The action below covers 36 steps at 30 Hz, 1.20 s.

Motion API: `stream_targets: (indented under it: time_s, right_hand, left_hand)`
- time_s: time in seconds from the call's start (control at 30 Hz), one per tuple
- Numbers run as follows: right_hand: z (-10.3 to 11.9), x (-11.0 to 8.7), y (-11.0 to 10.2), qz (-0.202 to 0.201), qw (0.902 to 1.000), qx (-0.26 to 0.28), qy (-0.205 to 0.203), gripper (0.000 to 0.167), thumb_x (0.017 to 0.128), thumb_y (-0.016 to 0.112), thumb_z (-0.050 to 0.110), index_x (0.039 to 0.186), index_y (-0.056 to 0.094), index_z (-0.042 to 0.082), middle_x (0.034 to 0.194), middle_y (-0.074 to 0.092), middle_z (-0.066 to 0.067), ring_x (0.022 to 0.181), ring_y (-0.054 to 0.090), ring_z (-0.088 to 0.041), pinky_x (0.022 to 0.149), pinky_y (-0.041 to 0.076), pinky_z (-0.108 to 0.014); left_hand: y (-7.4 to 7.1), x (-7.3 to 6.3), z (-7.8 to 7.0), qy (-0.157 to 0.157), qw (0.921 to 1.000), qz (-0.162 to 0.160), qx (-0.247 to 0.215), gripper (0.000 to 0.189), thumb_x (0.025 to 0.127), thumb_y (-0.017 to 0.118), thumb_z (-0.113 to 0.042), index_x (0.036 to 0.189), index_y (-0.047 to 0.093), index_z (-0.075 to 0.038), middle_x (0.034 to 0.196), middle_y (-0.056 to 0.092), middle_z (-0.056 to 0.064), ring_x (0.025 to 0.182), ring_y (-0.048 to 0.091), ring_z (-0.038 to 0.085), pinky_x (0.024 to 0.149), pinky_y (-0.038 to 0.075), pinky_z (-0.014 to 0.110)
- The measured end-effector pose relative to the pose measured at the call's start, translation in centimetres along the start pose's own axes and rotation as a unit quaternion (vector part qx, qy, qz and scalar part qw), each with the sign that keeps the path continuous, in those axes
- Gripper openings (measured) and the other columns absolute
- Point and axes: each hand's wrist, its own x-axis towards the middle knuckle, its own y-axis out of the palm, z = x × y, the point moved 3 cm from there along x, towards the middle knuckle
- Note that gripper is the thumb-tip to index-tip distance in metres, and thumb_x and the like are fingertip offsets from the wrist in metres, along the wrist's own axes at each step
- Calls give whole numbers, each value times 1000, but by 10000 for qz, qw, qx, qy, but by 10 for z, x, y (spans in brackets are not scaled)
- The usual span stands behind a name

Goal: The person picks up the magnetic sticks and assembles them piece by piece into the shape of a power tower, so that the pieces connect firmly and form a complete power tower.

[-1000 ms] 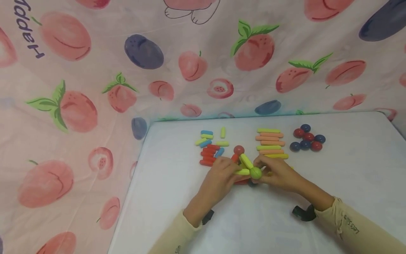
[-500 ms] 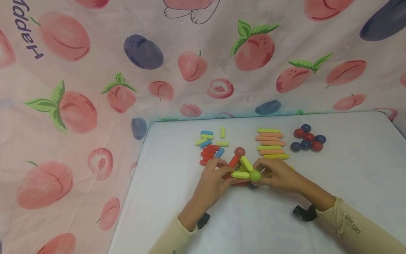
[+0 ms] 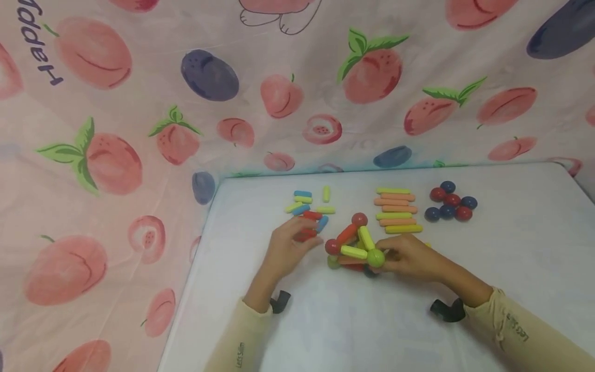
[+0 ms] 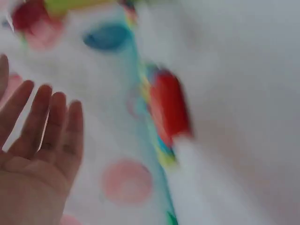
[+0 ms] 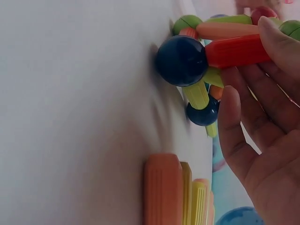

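A toy frame of rods and balls [image 3: 354, 252] stands on the table in the head view, with red, yellow and orange rods joined by red, green and dark blue balls. At its right side my right hand [image 3: 411, 257] holds it near the green ball [image 3: 375, 258]. The right wrist view shows thumb and fingers about a red rod [image 5: 236, 50] that meets a dark blue ball [image 5: 182, 61]. My left hand [image 3: 284, 248] is apart from the frame, over short red rods [image 3: 307, 234]. Its fingers look straight and hold nothing in the left wrist view, which is blurred.
Short blue, yellow and red rods lie behind my left hand, among them a blue rod [image 3: 323, 223]. Longer orange and yellow rods [image 3: 398, 209] form a column at the back. Red and blue balls [image 3: 447, 212] cluster to their right. A printed fruit cloth [image 3: 283, 134] hangs behind the table.
My left hand has let go of the rod-and-ball frame and moved left to the short red rods, uncovering a red ball. My right hand stays on the frame.
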Motion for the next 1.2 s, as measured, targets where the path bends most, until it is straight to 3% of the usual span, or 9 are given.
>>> stream_targets:
  time_s: [0.1, 0.2, 0.3, 0.5, 0.63, 0.77, 0.9, 1.03, 1.2]
  right_hand:
    - [-1, -1, -2, -17, 10000, 31, 49, 13, 87, 81, 32, 95, 70, 31, 84, 66, 17, 78, 57, -6, 68, 54, -23]
    - [-2, -2, -4, 30, 9999, 130, 102, 14, 87, 81, 32, 96, 70, 30, 87, 67, 16, 82, 58, -5, 73, 57, -25]
    - [-2, -2, -4, 48, 9998, 158, 131, 14, 87, 81, 33, 97, 70, 30, 87, 66, 15, 82, 58, -5, 74, 58, -25]
    - [-3, -3, -4, 52, 9996, 168, 209, 14, 87, 81, 33, 95, 69, 30, 86, 66, 15, 82, 57, -6, 72, 56, -25]
    - [-2, -3, -4, 66, 9995, 251, 184, 14, 88, 80, 32, 96, 69, 29, 87, 67, 14, 83, 58, -7, 73, 57, -26]
    - [-3, -2, -3, 119, 9992, 325, 185, 14, 89, 79, 33, 97, 70, 28, 88, 68, 14, 84, 60, -8, 77, 59, -28]
    - [-3, -2, -3, 125, 9994, 276, 194, 13, 90, 79, 33, 97, 70, 28, 89, 69, 14, 86, 62, -8, 79, 60, -27]
    - [-4, -2, -3, 115, 9996, 187, 166, 12, 90, 78, 34, 97, 69, 29, 88, 70, 15, 87, 64, -9, 81, 59, -26]
    - [-3, -1, -2, 113, 9993, 268, 235, 14, 89, 79, 34, 97, 69, 28, 89, 69, 15, 87, 62, -9, 81, 60, -28]
  left_hand:
    - [-7, 7, 26, -521, 9948, 295, 821, 19, 92, 77, -15, 111, 75, -15, 111, 72, -1, 105, 66, 20, 94, 58, 37]
    - [-4, 10, 44, -910, 9772, 972, 1651, 20, 93, 76, -15, 112, 77, -17, 106, 71, -2, 102, 62, 18, 95, 55, 36]
    - [0, 10, 54, -1177, 9661, 1409, 1816, 25, 91, 78, -16, 116, 77, -19, 107, 70, -3, 102, 59, 18, 97, 55, 37]
    - [5, 8, 58, -1358, 9616, 1630, 1739, 33, 91, 78, -15, 123, 73, -17, 120, 69, 2, 119, 59, 24, 108, 51, 43]
    - [0, 4, 51, -1367, 9707, 1521, 1261, 33, 93, 76, -17, 125, 71, -17, 117, 70, 0, 112, 61, 20, 102, 54, 39]
    - [-11, 0, 29, -1292, 9873, 882, -273, 30, 95, 75, -23, 123, 69, -19, 115, 70, -4, 109, 64, 15, 98, 57, 35]
    - [-9, -4, -3, -788, 9837, 542, -1525, 31, 95, 74, -29, 124, 65, -20, 117, 69, -3, 113, 66, 15, 98, 57, 34]
    - [3, -5, -25, -384, 9830, 488, -1730, 27, 94, 75, -23, 119, 66, -18, 113, 70, -3, 110, 67, 12, 97, 57, 32]
    - [11, -7, -27, -377, 9848, 632, -1573, 25, 93, 76, -22, 116, 66, -20, 113, 70, -5, 110, 67, 13, 99, 57, 33]
